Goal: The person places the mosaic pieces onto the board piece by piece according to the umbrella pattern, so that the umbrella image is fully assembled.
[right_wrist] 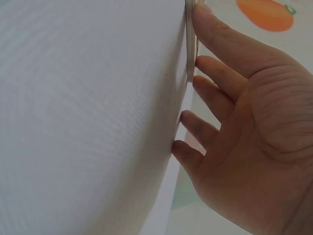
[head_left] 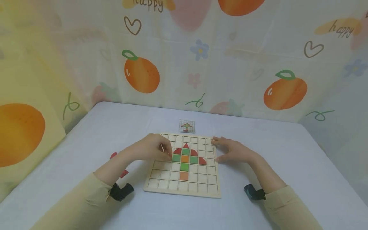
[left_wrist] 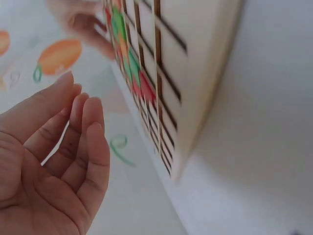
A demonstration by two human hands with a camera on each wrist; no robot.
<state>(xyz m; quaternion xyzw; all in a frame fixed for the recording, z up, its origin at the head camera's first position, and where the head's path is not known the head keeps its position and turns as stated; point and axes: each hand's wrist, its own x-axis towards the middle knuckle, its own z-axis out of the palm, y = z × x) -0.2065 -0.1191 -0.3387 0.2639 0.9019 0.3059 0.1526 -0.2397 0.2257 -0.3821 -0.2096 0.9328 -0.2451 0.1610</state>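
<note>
A wooden grid board [head_left: 166, 185] lies on the table with red, green and orange pieces forming a pattern. A red triangle [head_left: 186, 146] tops it; an orange square [head_left: 185, 158] sits mid-row between green squares. My left hand [head_left: 152, 148] is over the board's left side, thumb and fingertips close together near the row's left end. In the left wrist view, nothing shows between those fingers, and a red piece [left_wrist: 146, 90] lies on the board beyond them. My right hand [head_left: 234, 150] rests along the board's right edge, thumb and fingers spread and touching its side.
A small pattern card [head_left: 187, 126] lies behind the board. Loose red pieces [head_left: 124, 173] lie on the white table left of the board, partly hidden by my left forearm. A fruit-printed cloth [head_left: 172, 64] hangs behind the table. Each wrist bears a black camera [head_left: 122, 192].
</note>
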